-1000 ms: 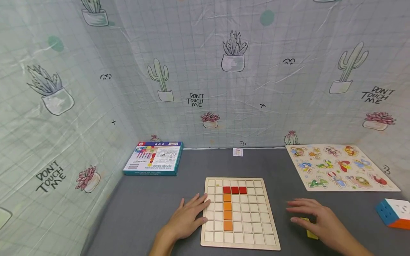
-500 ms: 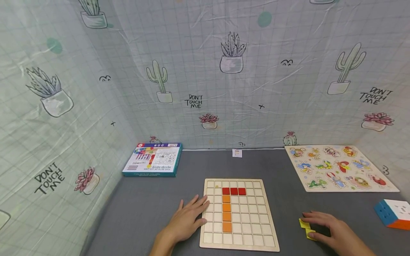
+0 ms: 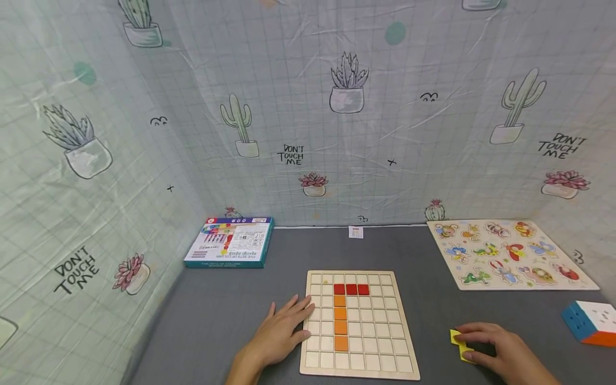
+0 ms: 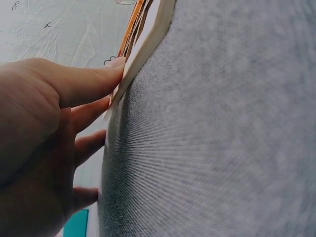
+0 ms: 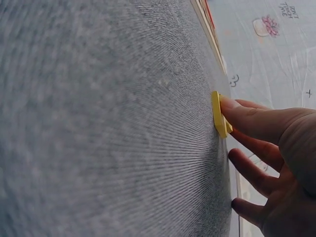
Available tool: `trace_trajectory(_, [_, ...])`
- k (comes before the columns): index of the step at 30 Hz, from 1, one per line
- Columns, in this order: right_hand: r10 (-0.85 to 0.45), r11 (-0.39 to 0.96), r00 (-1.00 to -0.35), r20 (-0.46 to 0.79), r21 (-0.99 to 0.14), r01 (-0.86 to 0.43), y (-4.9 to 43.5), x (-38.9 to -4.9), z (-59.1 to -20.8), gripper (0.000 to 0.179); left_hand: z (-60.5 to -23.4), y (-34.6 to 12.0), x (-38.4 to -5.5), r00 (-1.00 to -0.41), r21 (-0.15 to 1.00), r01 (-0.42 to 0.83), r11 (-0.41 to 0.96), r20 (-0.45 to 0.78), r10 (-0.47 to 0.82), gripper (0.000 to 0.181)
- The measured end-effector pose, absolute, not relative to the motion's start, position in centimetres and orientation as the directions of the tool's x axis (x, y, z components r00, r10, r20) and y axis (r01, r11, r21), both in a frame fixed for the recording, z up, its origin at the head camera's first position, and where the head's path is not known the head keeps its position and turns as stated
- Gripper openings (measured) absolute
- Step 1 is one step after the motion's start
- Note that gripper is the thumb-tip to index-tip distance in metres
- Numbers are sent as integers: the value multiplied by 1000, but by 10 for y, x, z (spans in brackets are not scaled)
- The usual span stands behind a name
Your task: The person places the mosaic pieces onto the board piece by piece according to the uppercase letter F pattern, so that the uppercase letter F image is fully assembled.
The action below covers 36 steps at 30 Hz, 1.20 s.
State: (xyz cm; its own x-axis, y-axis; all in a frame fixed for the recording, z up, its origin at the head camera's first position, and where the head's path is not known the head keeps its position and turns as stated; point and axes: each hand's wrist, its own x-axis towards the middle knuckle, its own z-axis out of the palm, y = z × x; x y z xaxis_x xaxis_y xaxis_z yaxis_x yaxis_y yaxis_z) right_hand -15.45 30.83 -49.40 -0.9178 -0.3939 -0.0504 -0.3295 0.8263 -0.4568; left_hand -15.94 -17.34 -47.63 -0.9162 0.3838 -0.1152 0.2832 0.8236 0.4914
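Note:
A pale wooden grid board (image 3: 375,331) lies on the dark table, with a row of red squares (image 3: 352,289) and a column of orange squares (image 3: 340,321) set in it. My left hand (image 3: 276,331) rests at the board's left edge, fingers spread and fairly straight; in the left wrist view the thumb touches the board's side (image 4: 148,52). To the right of the board, my right hand (image 3: 500,345) pinches a yellow stepped puzzle piece (image 3: 454,337) between thumb and fingers. The right wrist view shows the thumb on the yellow piece (image 5: 217,116), which lies low at the cloth.
At the back left lies a flat teal-edged box (image 3: 230,243). An insect picture puzzle board (image 3: 510,254) lies at the back right, with a puzzle cube (image 3: 592,322) in front of it. A small paper label (image 3: 356,232) sits by the back curtain (image 3: 375,133).
My right hand has come down and slightly right, its thumb and fingers closing onto the yellow puzzle piece. My left hand has stayed at the board's edge.

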Motion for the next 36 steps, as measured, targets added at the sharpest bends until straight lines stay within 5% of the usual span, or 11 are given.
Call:
trace_trajectory(17, [-347,819,-936,-48,-501,-279,296,-156,-486,22,-474,-173,-159,-919,491,277,826,-116,376,59])
trace_trajectory(23, [-238,846,-971,-31,-498,-191,284,-156,-485,11,-475,-173,-159,-917,488,279,827,-119,380,59])
trace_trajectory(31, [-207,840,-973,105,-491,-232,274,-156,-488,23,-477,-173,-159,-915,499,268,824,-135,379,58])
trace_trajectory(36, [-192,849,-981,38,-495,-185,271,-159,-486,20,-476,-173,-160,-915,497,272,824,-132,382,59])
